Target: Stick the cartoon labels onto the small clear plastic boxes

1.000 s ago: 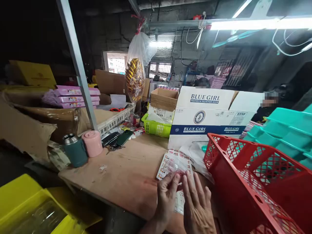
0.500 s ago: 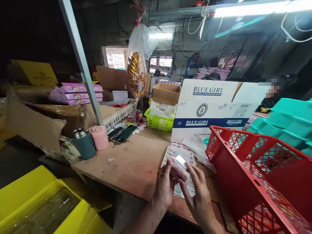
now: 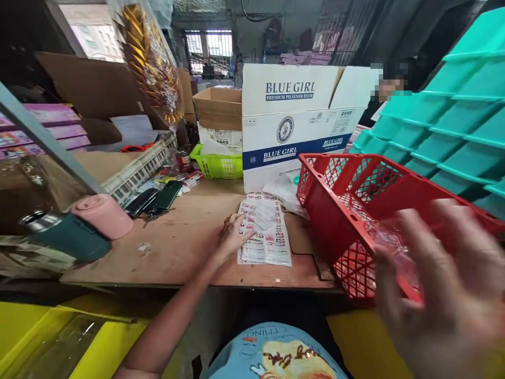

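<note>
My left hand (image 3: pixel 232 236) lies on the wooden table (image 3: pixel 185 242), its fingers stretched onto the left edge of a stack of printed card sheets (image 3: pixel 268 245). A clear plastic shell (image 3: pixel 265 216) rests on top of the sheets. My right hand (image 3: pixel 445 295) is close to the camera at the lower right, smeared by motion, over the near rim of a red mesh basket (image 3: pixel 339 210). Something clear and glossy (image 3: pixel 394 252) shows by its fingers; I cannot tell whether they grip it.
A white Blue Girl carton (image 3: pixel 288 116) and a green basket (image 3: pixel 219 166) stand at the back. Teal trays (image 3: pixel 445 121) are stacked on the right. A pink cup (image 3: pixel 103 215), a dark green flask (image 3: pixel 65 237), phones and keys lie left. Yellow bins (image 3: pixel 59 342) sit below. Another person is behind the carton.
The view swung right and down. My hands parted: the left stayed on the card sheets, the right swept out to the red basket. The clear shell left my fingers.
</note>
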